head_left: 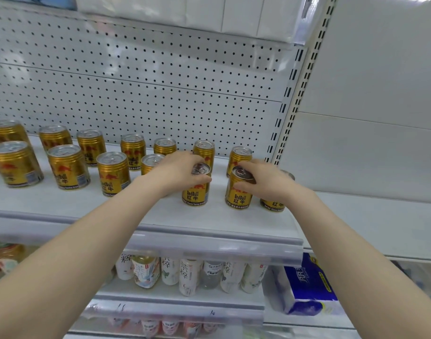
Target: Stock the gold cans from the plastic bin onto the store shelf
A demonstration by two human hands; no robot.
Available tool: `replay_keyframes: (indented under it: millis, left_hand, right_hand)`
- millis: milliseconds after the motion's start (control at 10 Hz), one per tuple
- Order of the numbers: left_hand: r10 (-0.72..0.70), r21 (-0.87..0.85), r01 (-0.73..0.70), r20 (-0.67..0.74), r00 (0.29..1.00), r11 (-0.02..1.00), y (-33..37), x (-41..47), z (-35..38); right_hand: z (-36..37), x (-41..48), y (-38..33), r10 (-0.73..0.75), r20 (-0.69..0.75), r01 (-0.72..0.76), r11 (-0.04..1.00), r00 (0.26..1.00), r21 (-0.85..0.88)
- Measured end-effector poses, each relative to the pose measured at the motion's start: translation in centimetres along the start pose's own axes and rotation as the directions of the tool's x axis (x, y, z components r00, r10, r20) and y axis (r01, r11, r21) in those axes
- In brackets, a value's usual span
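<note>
gold cans [113, 173] line the shelf [62, 201]; my left hand [182, 170] curls round one front can [195, 195], my right hand [264, 183] grips the neighbouring can [239, 196].

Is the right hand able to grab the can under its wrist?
Probably not yet: the right hand grips a front can, and its wrist covers the end can. Letting go first should help.
</note>
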State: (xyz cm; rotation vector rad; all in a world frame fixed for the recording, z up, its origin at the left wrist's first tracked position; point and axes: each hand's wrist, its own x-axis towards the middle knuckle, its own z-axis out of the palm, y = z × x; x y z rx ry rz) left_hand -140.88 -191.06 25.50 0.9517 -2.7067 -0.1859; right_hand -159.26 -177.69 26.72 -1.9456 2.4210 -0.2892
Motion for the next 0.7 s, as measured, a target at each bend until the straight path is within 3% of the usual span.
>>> replay_keyframes:
  millis: [200,300,400,600,700]
  left_hand:
    - [-0.004,0.019,0.004,-0.001,1.000,1.000,0.0,0.0,0.2]
    - [-0.005,0.044,0.006,-0.018,1.000,0.999,0.3,-0.4,0.3]
    - [-0.002,0.061,0.004,-0.034,0.999,0.998,0.7,-0.8,0.1]
    - [0.006,0.118,0.000,-0.050,0.999,0.993,1.3,-1.6,-0.1]
    - [0.040,0.133,-0.031,-0.063,0.997,0.991,1.3,-1.9,-0.3]
  right_hand:
    - [-0.4,-1.7,2.6,0.029,-0.116,-0.036,0.998,0.993,-0.060]
    - [-0.3,-2.4,4.3,0.104,-0.078,-0.117,0.975,0.991,-0.188]
    - [0.0,-2.5,5.2,0.101,-0.063,-0.112,0.972,0.993,-0.207]
    - [0.3,-2.7,5.9,0.042,-0.060,-0.052,0.983,0.997,-0.175]
    - [-1.1,-3.7,5.5,0.032,-0.180,-0.055,0.990,0.983,-0.128]
